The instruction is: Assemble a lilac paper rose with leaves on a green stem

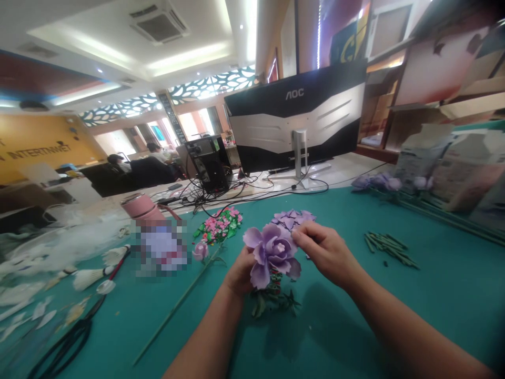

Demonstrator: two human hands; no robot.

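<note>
A large purple artificial flower (272,250) is held up over the green mat by my left hand (241,271), whose fingers go behind the petals. My right hand (325,252) is closed in a pinch at the flower's upper right edge; its fingertips meet near a petal, and what lies between them is too small to make out. Behind the flower lies a heap of loose purple petals (294,217). Green leaf pieces (292,302) rest on the mat beneath it. Left of my hands is a long-stemmed purple bud (201,251).
Small pink flowers (223,223) and green stem pieces (390,248) lie on the green mat (347,326). A pink bottle (144,210), black scissors (74,337) and shuttlecocks (92,277) are at left. A monitor (298,121) and tangled cables stand behind; seated people are farther back.
</note>
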